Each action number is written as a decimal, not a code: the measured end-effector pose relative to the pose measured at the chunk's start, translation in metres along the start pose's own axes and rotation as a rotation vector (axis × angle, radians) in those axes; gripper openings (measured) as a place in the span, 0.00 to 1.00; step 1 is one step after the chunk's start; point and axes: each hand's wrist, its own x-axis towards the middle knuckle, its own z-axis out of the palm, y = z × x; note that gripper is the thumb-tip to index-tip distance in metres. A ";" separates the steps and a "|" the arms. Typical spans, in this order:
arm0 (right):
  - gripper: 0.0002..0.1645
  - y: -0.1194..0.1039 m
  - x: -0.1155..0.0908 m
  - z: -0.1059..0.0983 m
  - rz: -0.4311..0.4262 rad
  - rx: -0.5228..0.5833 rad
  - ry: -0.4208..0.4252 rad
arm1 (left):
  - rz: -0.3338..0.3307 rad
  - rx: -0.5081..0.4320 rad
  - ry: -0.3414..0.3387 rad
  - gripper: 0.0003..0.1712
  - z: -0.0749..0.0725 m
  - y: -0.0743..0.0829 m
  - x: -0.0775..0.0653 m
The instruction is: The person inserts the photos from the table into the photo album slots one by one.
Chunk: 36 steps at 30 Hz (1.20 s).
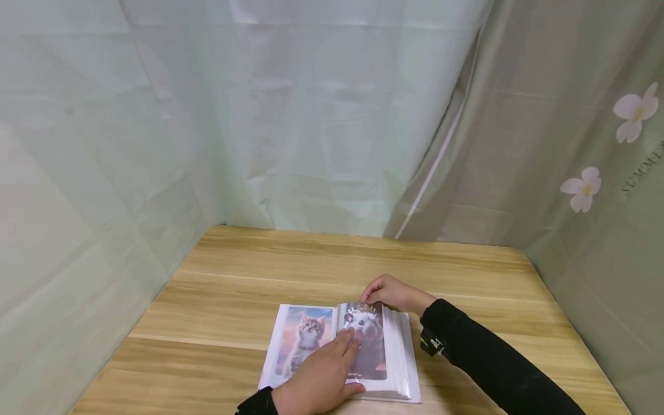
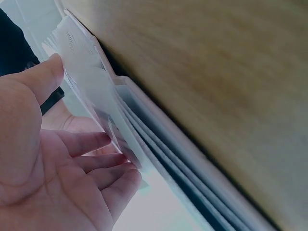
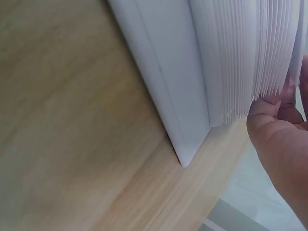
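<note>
A photo album (image 1: 412, 369) lies spread on the table, with thick clear-sleeved pages (image 3: 236, 62) stacked on its right side. The left page carries a kitten picture (image 1: 310, 331). On the right page is a photo (image 1: 370, 346) of a white-faced animal wearing a crown. My left hand (image 1: 324, 369) rests across the album's middle, its extended fingers touching the lower left of the crowned-animal photo. At the top edge of that photo, my right hand (image 1: 391, 293) pinches with thumb and fingers. The left wrist view shows the left fingertips (image 2: 127, 175) against the page.
The wooden table (image 1: 218, 276) stretches around the album. Pale curtains (image 1: 321, 115) hang behind it and on both sides, with printed flowers on the right one. Both forearms wear black sleeves (image 1: 482, 351).
</note>
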 end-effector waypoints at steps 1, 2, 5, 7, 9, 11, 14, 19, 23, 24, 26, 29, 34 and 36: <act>0.08 0.000 0.000 0.000 0.000 -0.009 -0.001 | 0.001 -0.003 0.002 0.47 0.000 0.000 0.000; 0.07 0.000 0.000 -0.001 -0.001 -0.017 -0.004 | 0.001 -0.005 0.004 0.47 0.000 0.000 0.000; 0.07 0.000 0.001 -0.002 0.002 -0.046 -0.015 | 0.003 -0.010 0.014 0.47 0.001 -0.001 0.001; 0.08 -0.001 0.002 -0.002 0.010 -0.070 -0.027 | 0.003 -0.009 0.020 0.47 0.001 -0.002 0.002; 0.08 -0.002 0.003 -0.003 0.012 -0.091 -0.045 | 0.002 -0.005 0.024 0.47 0.002 -0.002 0.002; 0.08 -0.004 0.004 -0.003 0.017 -0.116 -0.064 | 0.005 0.001 0.031 0.47 0.002 -0.002 0.002; 0.09 -0.007 0.005 -0.003 0.028 -0.145 -0.097 | 0.006 -0.002 0.032 0.46 0.002 -0.002 0.002; 0.10 -0.011 0.009 -0.002 0.047 -0.193 -0.144 | 0.001 -0.010 0.011 0.47 0.001 -0.002 0.002; 0.09 -0.014 0.011 -0.001 0.045 -0.239 -0.155 | 0.000 -0.005 0.006 0.48 0.002 -0.003 0.003; 0.08 -0.015 0.011 0.000 0.047 -0.248 -0.154 | 0.001 -0.004 0.006 0.48 0.002 -0.003 0.002; 0.08 -0.016 0.009 0.000 0.047 -0.268 -0.147 | 0.001 -0.008 0.004 0.48 0.003 -0.003 0.002; 0.08 -0.018 0.006 0.000 0.026 -0.298 -0.132 | 0.002 -0.014 0.001 0.48 0.003 -0.003 0.002; 0.08 -0.018 -0.003 -0.001 -0.057 -0.361 -0.073 | 0.007 0.001 0.006 0.48 0.003 -0.003 0.002; 0.08 -0.016 -0.006 -0.003 -0.079 -0.371 -0.036 | 0.006 0.008 0.008 0.48 0.003 -0.003 0.002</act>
